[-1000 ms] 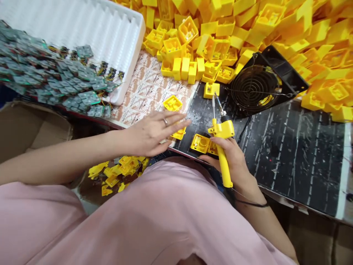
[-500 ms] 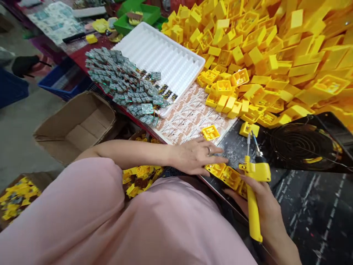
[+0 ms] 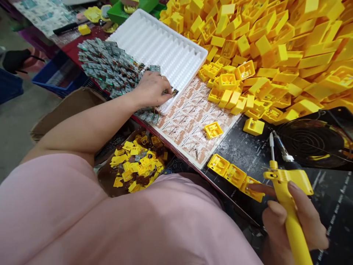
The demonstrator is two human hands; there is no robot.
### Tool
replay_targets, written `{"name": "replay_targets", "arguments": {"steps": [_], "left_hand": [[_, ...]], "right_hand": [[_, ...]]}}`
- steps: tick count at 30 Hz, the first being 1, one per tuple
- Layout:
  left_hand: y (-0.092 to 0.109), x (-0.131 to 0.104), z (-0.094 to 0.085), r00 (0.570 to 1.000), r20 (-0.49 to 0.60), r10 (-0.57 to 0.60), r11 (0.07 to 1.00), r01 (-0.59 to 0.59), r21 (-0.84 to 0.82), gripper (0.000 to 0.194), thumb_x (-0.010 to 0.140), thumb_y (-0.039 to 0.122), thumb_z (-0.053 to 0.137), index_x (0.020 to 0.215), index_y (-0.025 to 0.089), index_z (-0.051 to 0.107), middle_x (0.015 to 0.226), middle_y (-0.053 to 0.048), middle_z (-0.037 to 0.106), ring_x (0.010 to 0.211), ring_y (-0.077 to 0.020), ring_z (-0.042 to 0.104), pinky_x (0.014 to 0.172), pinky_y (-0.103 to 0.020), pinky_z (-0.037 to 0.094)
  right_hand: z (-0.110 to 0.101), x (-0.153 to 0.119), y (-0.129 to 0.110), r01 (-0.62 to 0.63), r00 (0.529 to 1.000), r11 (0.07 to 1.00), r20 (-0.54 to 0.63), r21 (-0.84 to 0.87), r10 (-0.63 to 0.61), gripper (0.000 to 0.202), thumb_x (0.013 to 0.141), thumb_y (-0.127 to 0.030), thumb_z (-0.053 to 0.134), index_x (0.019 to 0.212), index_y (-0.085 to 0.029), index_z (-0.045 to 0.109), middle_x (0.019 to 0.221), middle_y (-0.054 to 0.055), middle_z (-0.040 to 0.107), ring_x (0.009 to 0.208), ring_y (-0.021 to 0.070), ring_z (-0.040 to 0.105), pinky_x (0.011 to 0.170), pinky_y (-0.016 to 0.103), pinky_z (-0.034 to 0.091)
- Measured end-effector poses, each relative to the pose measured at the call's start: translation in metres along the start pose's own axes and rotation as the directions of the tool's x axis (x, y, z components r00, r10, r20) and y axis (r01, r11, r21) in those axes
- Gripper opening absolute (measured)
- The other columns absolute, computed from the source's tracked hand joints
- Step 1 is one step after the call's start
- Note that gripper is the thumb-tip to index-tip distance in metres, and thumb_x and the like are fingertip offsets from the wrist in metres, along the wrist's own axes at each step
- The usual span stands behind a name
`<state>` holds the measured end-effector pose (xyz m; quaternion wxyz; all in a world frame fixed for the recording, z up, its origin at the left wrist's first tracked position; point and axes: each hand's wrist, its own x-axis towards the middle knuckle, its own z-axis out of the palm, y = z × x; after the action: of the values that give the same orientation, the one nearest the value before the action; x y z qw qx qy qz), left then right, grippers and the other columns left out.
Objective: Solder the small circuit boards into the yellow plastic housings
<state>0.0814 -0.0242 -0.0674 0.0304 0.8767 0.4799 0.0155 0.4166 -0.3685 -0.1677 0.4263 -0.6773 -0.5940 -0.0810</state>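
Observation:
My left hand [image 3: 154, 88] is at the lower edge of the white ridged tray [image 3: 165, 48], beside a heap of grey-green circuit boards [image 3: 104, 66]. Its fingers are pressed together by small dark wired parts [image 3: 174, 92]; whatever they pinch is hidden. My right hand [image 3: 298, 217] is wrapped round a yellow soldering tool [image 3: 286, 198] with a metal tip pointing up. One right finger stretches to the nearest of three yellow housings [image 3: 234, 175] lined up at the black mat's edge. Another open yellow housing [image 3: 213, 130] lies on the patterned sheet.
A large pile of yellow housings [image 3: 256, 44] covers the back right. A black fan [image 3: 311, 136] and a dark-handled iron [image 3: 284, 151] are at the right. Below the table edge, a box holds yellow pieces [image 3: 138, 162]. Green trays [image 3: 118, 13] stand behind.
My left hand has moved from the row of yellow housings to the boards and tray. My right hand has shifted right and nearer with the yellow tool, uncovering more of the row.

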Motion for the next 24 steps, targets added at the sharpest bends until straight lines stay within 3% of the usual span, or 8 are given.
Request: {"name": "replay_targets", "arguments": {"steps": [3,5,9,12,15,18,21,24], "left_hand": [[-0.01,0.004,-0.004,0.987,-0.122,-0.101,0.951,0.06,-0.304,0.04,0.099,0.049,0.054,0.107,0.017,0.076,0.104,0.004,0.08,0.099,-0.0135,0.063,0.099,-0.033,0.049],[-0.009,0.008,-0.012,0.977,-0.14,-0.163,0.862,0.072,-0.502,0.042,0.099,0.056,0.057,0.105,0.018,0.072,0.095,0.005,0.078,0.086,-0.0079,0.061,0.087,-0.03,0.053],[0.012,0.015,-0.031,0.974,-0.178,-0.138,0.748,-0.016,-0.664,0.033,0.09,0.052,0.069,0.089,0.019,0.068,0.083,-0.003,0.076,0.072,-0.0138,0.068,0.075,-0.037,0.058],[0.033,0.016,-0.041,0.974,-0.219,-0.054,0.628,-0.137,-0.766,0.026,0.082,0.041,0.077,0.08,0.018,0.066,0.073,-0.004,0.072,0.064,-0.0162,0.067,0.072,-0.04,0.059],[0.053,0.016,-0.038,0.995,-0.1,0.01,0.5,-0.092,-0.861,0.014,0.083,0.027,0.075,0.079,0.015,0.068,0.069,-0.002,0.068,0.059,-0.0128,0.064,0.069,-0.038,0.058],[0.074,0.013,-0.017,0.998,0.056,0.033,0.444,0.036,-0.895,0.006,0.088,0.017,0.07,0.084,0.013,0.068,0.072,0.0,0.068,0.06,-0.0101,0.065,0.069,-0.033,0.056],[0.097,0.006,0.009,0.986,0.113,0.124,0.398,0.055,-0.916,0.009,0.094,0.021,0.067,0.087,0.014,0.068,0.074,0.001,0.068,0.068,-0.0122,0.071,0.069,-0.031,0.058],[0.117,-0.003,0.027,0.959,0.164,0.233,0.324,0.082,-0.942,0.014,0.098,0.027,0.061,0.091,0.015,0.066,0.079,-0.003,0.073,0.071,-0.0148,0.073,0.066,-0.032,0.062]], "right_hand": [[0.003,0.024,-0.016,0.097,0.994,0.989,0.07,-0.116,-0.089,0.025,0.102,-0.029,0.067,0.126,-0.026,0.07,0.079,-0.001,0.076,0.059,0.0196,0.07,0.056,0.031,0.054],[0.011,0.041,-0.029,0.206,0.967,0.976,0.167,-0.062,-0.194,0.017,0.1,-0.022,0.069,0.117,-0.026,0.071,0.092,0.001,0.08,0.07,0.0197,0.075,0.061,0.03,0.056],[0.04,0.058,-0.05,0.316,0.893,0.939,0.291,0.137,-0.343,0.024,0.099,-0.034,0.072,0.118,-0.024,0.062,0.114,0.01,0.077,0.101,0.0285,0.077,0.085,0.041,0.062],[0.057,0.058,-0.054,0.361,0.854,0.923,0.351,0.134,-0.385,0.023,0.103,-0.037,0.066,0.12,-0.024,0.06,0.097,0.006,0.074,0.084,0.0245,0.073,0.084,0.041,0.06],[0.058,0.058,-0.053,0.336,0.854,0.936,0.386,0.104,-0.35,0.026,0.104,-0.04,0.065,0.124,-0.025,0.059,0.093,0.003,0.072,0.078,0.0215,0.07,0.083,0.039,0.06],[0.052,0.065,-0.059,0.249,0.905,0.962,0.327,0.113,-0.273,0.04,0.096,-0.044,0.077,0.125,-0.026,0.057,0.108,0.006,0.075,0.097,0.025,0.075,0.089,0.039,0.061],[0.051,0.076,-0.076,0.174,0.974,0.967,0.111,0.186,-0.196,0.049,0.086,-0.037,0.088,0.122,-0.027,0.055,0.112,0.005,0.077,0.099,0.0246,0.078,0.087,0.037,0.064],[0.06,0.085,-0.093,0.202,0.978,0.955,0.007,0.215,-0.209,0.051,0.087,-0.032,0.088,0.124,-0.028,0.052,0.111,0.005,0.077,0.095,0.024,0.078,0.084,0.039,0.066]]}}
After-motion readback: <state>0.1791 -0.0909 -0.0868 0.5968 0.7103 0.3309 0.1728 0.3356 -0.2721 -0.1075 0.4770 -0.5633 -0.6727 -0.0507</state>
